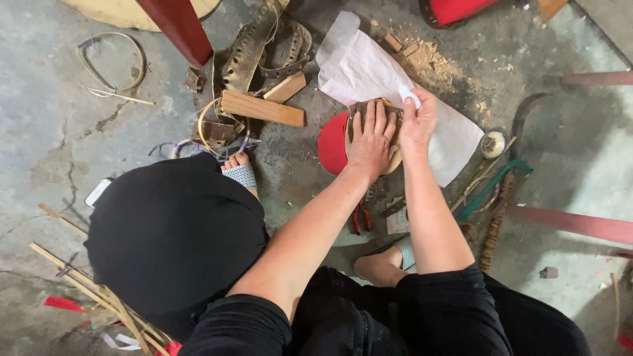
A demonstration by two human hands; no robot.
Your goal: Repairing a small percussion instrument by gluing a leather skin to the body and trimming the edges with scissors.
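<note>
Both hands work over one small stack on the concrete floor point(46, 132), near the middle of the view. The left hand point(370, 142) lies flat and fully spread, fingers together and pointing away from the person, pressing down on a dark brown piece point(369, 107) that sits on a round tan block point(394, 158). It grips nothing; it only bears down. The right hand point(418, 122) is just beside it, touching it at the fingers, and is closed in a pinch around a small white piece point(409, 96) held at the far edge of the dark brown piece. Under the block one red disc point(333, 143) shows on the left side, and one sheet of white paper point(455, 138) lies beneath and beyond, running toward the far edge of the floor.

Two feet in pale woven sandals show: one point(241, 173) left of the stack, one point(395, 254) close to the person. Two wooden blocks point(262, 108) lie left of the paper, beside one perforated dark strap point(254, 49). One pair of red-handled pliers point(359, 216) rests just below the left wrist. One small round spool point(492, 143) sits off the paper's right corner, next to one green-edged tool point(494, 188). Sawdust point(432, 60) is scattered beyond the paper.
</note>
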